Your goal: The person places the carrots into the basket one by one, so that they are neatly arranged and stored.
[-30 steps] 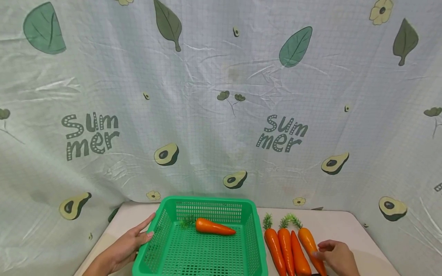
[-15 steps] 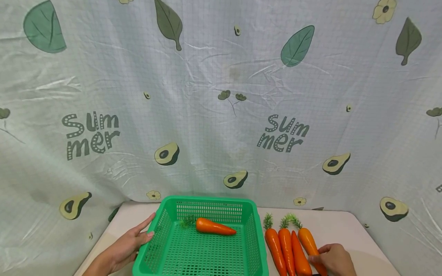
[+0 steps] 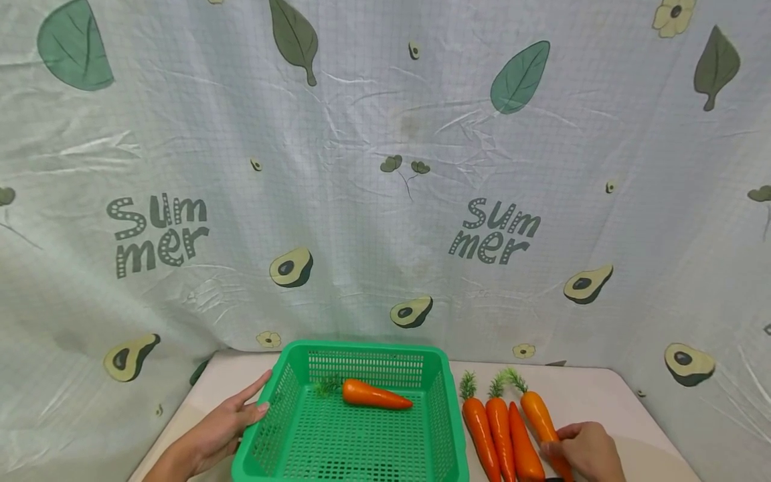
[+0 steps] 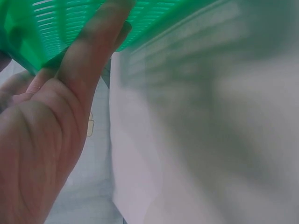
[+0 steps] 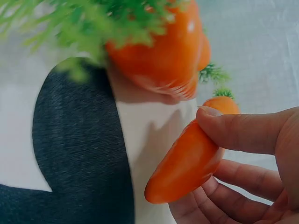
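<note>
A green plastic basket point(image 3: 355, 347) sits on the table with one carrot point(image 3: 376, 395) lying inside, its leafy top pointing left. At the basket's left side, my left hand point(image 3: 219, 428) grips the rim, with the thumb on it; in the left wrist view the hand point(image 4: 51, 112) is against the slotted wall, some fingers hidden. My right hand point(image 3: 587, 448) pinches the rightmost carrot point(image 3: 540, 416) near its lower part. The right wrist view shows the thumb on top of this carrot point(image 5: 184, 163), fingers beneath, its tip slightly above the table.
Several more carrots lie in a row right of the basket, such as the nearest one point(image 3: 480, 435). The white table point(image 3: 596, 395) backs onto a printed curtain point(image 3: 361, 221). A dark printed shape point(image 5: 84, 140) lies below the carrots in the right wrist view.
My right hand has closed its fingers on the rightmost carrot, which has shifted slightly up and away from its neighbour. The left hand and basket stay in place.
</note>
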`<state>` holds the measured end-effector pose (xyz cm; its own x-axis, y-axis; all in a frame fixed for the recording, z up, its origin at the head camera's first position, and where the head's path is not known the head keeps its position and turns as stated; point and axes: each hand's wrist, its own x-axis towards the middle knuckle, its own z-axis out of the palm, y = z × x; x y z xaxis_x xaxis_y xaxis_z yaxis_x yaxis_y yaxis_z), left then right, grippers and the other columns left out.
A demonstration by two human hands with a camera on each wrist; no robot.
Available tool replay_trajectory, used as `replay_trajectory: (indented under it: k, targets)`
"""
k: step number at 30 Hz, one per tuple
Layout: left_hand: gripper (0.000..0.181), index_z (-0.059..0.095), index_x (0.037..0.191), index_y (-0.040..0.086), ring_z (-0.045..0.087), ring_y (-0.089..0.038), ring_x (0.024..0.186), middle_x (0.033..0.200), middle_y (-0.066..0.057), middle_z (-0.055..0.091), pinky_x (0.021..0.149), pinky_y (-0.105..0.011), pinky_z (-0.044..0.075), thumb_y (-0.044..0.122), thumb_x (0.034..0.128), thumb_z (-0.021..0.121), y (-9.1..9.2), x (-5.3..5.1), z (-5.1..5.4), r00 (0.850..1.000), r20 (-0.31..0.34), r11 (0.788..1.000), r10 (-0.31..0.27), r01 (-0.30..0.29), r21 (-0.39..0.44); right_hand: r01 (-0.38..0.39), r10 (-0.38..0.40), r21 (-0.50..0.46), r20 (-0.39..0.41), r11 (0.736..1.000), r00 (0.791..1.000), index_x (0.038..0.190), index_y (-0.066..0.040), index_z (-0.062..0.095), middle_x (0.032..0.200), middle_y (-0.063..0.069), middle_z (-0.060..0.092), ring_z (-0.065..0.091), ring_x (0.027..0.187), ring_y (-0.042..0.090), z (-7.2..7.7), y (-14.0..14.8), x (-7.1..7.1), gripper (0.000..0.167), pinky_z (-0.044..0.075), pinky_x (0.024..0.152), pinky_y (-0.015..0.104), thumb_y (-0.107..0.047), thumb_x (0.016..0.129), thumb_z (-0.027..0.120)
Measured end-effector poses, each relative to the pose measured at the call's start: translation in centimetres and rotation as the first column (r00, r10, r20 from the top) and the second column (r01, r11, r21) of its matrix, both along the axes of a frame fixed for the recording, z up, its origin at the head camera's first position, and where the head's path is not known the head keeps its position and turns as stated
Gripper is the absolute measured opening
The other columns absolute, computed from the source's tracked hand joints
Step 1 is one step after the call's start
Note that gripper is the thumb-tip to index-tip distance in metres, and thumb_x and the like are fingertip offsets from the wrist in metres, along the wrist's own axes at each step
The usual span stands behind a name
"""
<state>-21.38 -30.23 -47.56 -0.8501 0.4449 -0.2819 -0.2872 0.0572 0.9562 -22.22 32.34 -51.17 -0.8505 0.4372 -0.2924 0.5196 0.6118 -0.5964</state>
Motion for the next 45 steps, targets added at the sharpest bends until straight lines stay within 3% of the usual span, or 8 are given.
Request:
replay_trajectory:
  k: [5,12,21,45]
  targets:
    - [0.088,-0.015,0.166,0.017,0.071,-0.023,0.115,0.151,-0.015,0.056,0.093,-0.047,0.061,0.034,0.1111,0.052,0.0,0.0,0.0,1.000,0.000,1.000,0.004,-0.004,0.002,-0.041,0.040,-0.030,-0.029,0.999,0.999,0.102,0.012,0.073,0.091,0.022,0.071,0.059,0.081,0.030,1.1,-0.1,0.0,0.036,0.061,0.069,0.036,-0.011,0.079,0.089]
    - [0.088,-0.016,0.166,0.017,0.070,-0.025,0.118,0.157,-0.026,0.047,0.095,-0.048,0.060,0.034,0.1114,0.051,-0.2,-0.1,-0.3,1.000,-0.003,1.000,0.004,-0.004,-0.014,-0.038,0.036,-0.060,-0.039,0.997,0.999,0.105,0.013,0.073,0.092,0.021,0.071,0.059,0.083,0.030,1.9,-0.6,0.0,0.036,0.060,0.068,0.033,-0.008,0.080,0.088]
    - [0.087,-0.017,0.166,0.017,0.072,-0.024,0.114,0.149,-0.013,0.057,0.094,-0.047,0.061,0.034,0.1118,0.050,-0.2,0.2,-0.3,1.000,-0.008,1.000,-0.004,0.004,0.016,-0.042,0.036,-0.102,-0.066,0.994,0.997,0.110,0.015,0.070,0.091,0.020,0.073,0.062,0.081,0.029,3.1,-1.0,0.2,0.040,0.059,0.070,0.035,-0.008,0.081,0.087]
    - [0.088,-0.014,0.166,0.017,0.071,-0.025,0.116,0.154,-0.023,0.052,0.094,-0.048,0.061,0.035,0.1111,0.052,0.0,0.2,0.1,1.000,-0.013,1.000,0.010,-0.010,-0.009,-0.185,0.169,-0.079,-0.170,0.980,0.971,0.106,0.013,0.074,0.086,0.012,0.077,0.067,0.073,0.020,6.1,-3.7,0.4,0.039,0.060,0.070,0.040,-0.010,0.079,0.090]
